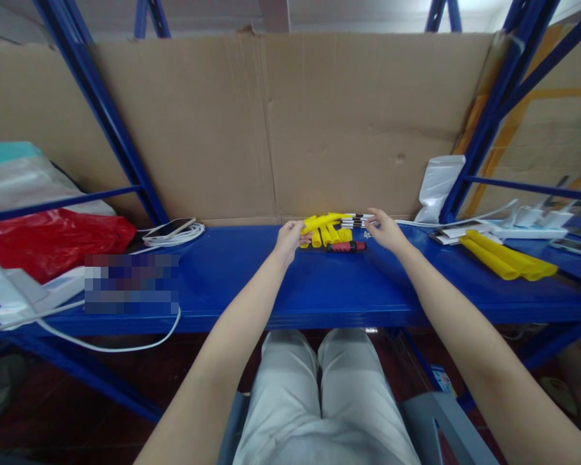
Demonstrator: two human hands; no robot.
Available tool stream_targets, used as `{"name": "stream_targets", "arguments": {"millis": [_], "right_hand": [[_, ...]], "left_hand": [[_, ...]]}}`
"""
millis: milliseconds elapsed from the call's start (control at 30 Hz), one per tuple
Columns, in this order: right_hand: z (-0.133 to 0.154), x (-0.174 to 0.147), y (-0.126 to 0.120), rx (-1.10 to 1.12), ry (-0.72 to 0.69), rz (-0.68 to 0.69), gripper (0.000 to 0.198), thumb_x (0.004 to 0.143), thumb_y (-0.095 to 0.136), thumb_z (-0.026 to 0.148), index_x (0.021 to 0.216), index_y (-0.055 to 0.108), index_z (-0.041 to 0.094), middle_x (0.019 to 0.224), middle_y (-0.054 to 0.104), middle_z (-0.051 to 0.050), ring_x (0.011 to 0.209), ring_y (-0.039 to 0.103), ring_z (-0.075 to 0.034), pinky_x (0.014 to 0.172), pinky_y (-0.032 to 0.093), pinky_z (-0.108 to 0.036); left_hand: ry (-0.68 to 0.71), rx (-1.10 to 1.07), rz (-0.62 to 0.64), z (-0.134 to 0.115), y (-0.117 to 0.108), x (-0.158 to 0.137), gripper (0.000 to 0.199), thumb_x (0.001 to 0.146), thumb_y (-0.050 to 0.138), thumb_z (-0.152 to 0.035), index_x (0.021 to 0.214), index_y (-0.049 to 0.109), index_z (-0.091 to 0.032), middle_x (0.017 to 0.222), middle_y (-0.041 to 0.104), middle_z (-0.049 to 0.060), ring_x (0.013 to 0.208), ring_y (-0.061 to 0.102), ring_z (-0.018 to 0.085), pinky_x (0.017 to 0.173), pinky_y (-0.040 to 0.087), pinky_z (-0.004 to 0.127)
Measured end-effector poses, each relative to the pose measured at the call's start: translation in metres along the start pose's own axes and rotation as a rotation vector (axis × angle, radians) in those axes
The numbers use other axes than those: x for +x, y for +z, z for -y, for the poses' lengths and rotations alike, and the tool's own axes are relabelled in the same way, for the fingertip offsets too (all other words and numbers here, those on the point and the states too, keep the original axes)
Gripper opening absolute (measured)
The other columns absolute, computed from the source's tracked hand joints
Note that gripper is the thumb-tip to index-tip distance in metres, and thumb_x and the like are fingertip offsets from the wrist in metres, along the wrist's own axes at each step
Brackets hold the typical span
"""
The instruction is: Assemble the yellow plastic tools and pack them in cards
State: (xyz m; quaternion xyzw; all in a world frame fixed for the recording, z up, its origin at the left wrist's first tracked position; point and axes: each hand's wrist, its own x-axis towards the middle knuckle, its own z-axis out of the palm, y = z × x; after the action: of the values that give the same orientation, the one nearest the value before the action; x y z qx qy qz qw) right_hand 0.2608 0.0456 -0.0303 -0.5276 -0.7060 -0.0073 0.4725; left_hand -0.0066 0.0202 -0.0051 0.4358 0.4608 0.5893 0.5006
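Note:
My left hand [289, 240] is closed round the near end of a yellow tube [319, 223], which points to the right above the shelf. Under it lie several short yellow pieces [326, 236] side by side. My right hand [383, 229] hovers by the right ends of several thin white rods with black bands [354, 221]; its fingers are apart, and whether they touch the rods is too small to tell. A red and black screwdriver-like handle [347, 247] rests just in front of the yellow pieces. Small silvery bits [367, 235] lie beside my right fingers.
On the blue shelf [223, 278], longer yellow tubes [501, 255] lie at the right near a white power strip [527, 229]. A coiled white cable [174, 234] and a red bag [58, 239] are at the left. Cardboard [198, 129] stands along the back.

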Motion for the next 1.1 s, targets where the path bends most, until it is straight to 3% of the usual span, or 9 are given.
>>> {"name": "stream_targets", "arguments": {"millis": [167,300,367,500,667,867,1100], "right_hand": [[0.001,0.0,0.001,-0.03,0.013,0.002,0.05,0.085,0.061,0.031,0.131,0.061,0.011,0.106,0.076,-0.015,0.087,0.072,-0.024,0.085,0.059,-0.042],[0.004,-0.001,-0.001,-0.058,-0.003,0.02,0.041,0.088,0.059,0.031,0.122,0.069,0.011,0.119,0.073,-0.017,0.106,0.071,-0.027,0.097,0.055,-0.043],[0.005,-0.002,-0.001,-0.044,-0.005,0.048,0.038,0.09,0.057,0.03,0.12,0.071,0.011,0.118,0.074,-0.016,0.103,0.072,-0.027,0.094,0.056,-0.042],[0.008,-0.003,0.001,-0.026,-0.003,0.1,0.039,0.092,0.054,0.029,0.124,0.071,0.013,0.11,0.077,-0.014,0.088,0.075,-0.025,0.084,0.06,-0.041],[0.017,-0.005,0.002,-0.08,-0.102,0.105,0.042,0.091,0.056,0.027,0.128,0.07,0.014,0.118,0.075,-0.014,0.105,0.072,-0.028,0.096,0.056,-0.044],[0.03,-0.009,0.007,-0.215,-0.22,0.156,0.042,0.093,0.053,0.029,0.13,0.069,0.017,0.124,0.072,-0.013,0.115,0.069,-0.028,0.102,0.053,-0.044],[0.064,-0.024,0.019,-0.312,-0.348,0.289,0.044,0.096,0.05,0.031,0.133,0.066,0.014,0.127,0.07,-0.016,0.118,0.068,-0.029,0.105,0.051,-0.043]], "left_hand": [[0.007,0.052,0.198,-0.003,0.006,-0.013,0.01,0.086,0.054,-0.007,0.084,0.056,-0.017,0.063,0.068,0.001,0.05,0.062,0.009,0.06,0.055,0.022],[0.054,0.137,0.28,-0.002,0.007,-0.018,0.014,0.085,0.054,-0.004,0.087,0.056,-0.017,0.065,0.07,0.001,0.048,0.06,0.008,0.055,0.053,0.021],[0.095,0.234,0.303,0.001,0.007,-0.017,0.014,0.084,0.057,-0.005,0.089,0.057,-0.017,0.071,0.073,0.004,0.048,0.06,0.009,0.055,0.053,0.023],[0.233,0.51,0.28,0.009,0.005,-0.015,0.013,0.08,0.067,-0.013,0.091,0.061,-0.017,0.086,0.076,0.011,0.065,0.068,0.017,0.066,0.056,0.031],[0.474,0.97,0.255,0.013,0.0,-0.019,0.019,0.073,0.077,-0.024,0.091,0.07,-0.021,0.101,0.076,0.01,0.104,0.07,0.031,0.09,0.054,0.039],[0.513,1.168,0.217,0.011,-0.001,-0.019,0.025,0.083,0.069,-0.035,0.104,0.073,-0.021,0.113,0.075,0.011,0.113,0.067,0.032,0.099,0.049,0.039],[0.525,1.293,0.196,0.006,0.0,-0.025,0.026,0.09,0.063,-0.034,0.11,0.072,-0.02,0.118,0.074,0.011,0.118,0.065,0.03,0.105,0.042,0.043]]}}
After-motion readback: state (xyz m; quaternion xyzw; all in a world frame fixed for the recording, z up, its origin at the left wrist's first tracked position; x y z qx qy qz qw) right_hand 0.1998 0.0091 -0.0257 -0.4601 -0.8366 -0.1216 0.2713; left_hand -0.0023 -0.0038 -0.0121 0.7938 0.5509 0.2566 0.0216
